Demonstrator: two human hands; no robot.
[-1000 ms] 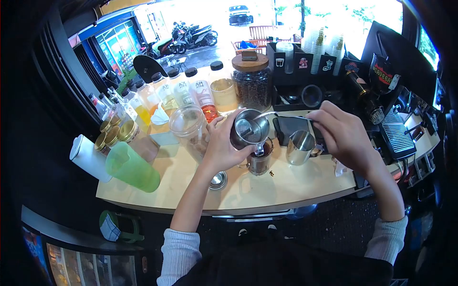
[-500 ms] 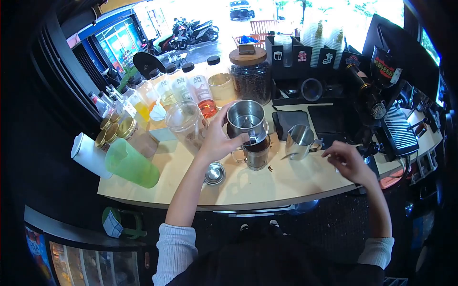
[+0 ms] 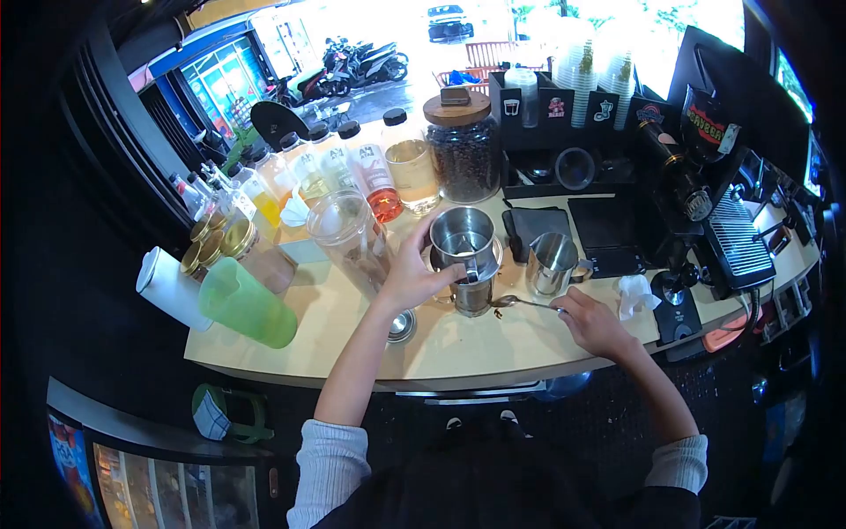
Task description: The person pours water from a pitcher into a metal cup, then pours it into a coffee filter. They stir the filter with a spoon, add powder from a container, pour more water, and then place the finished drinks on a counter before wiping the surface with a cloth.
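Observation:
My left hand (image 3: 418,278) is wrapped round a shiny metal drip filter cup (image 3: 463,234), which is upright over a glass mug (image 3: 473,301). Whether the cup rests fully on the mug is hidden. My right hand (image 3: 596,323) pinches the handle of a small metal spoon (image 3: 530,304), its bowl just right of the mug near dark crumbs on the counter. A metal milk pitcher (image 3: 550,275) stands behind the spoon. Partly behind my left forearm lies a round metal lid (image 3: 402,327).
Left of my hand stand a clear plastic jar (image 3: 339,220), a green pitcher (image 3: 251,304) and several bottles (image 3: 374,172). Behind is a coffee bean jar (image 3: 464,159). On the right are a crumpled tissue (image 3: 636,297), a tamper (image 3: 674,286) and an espresso machine (image 3: 736,231).
My left hand has lowered the filter cup closer to the glass mug. My right hand, empty and raised before, has moved left and down and taken hold of the spoon.

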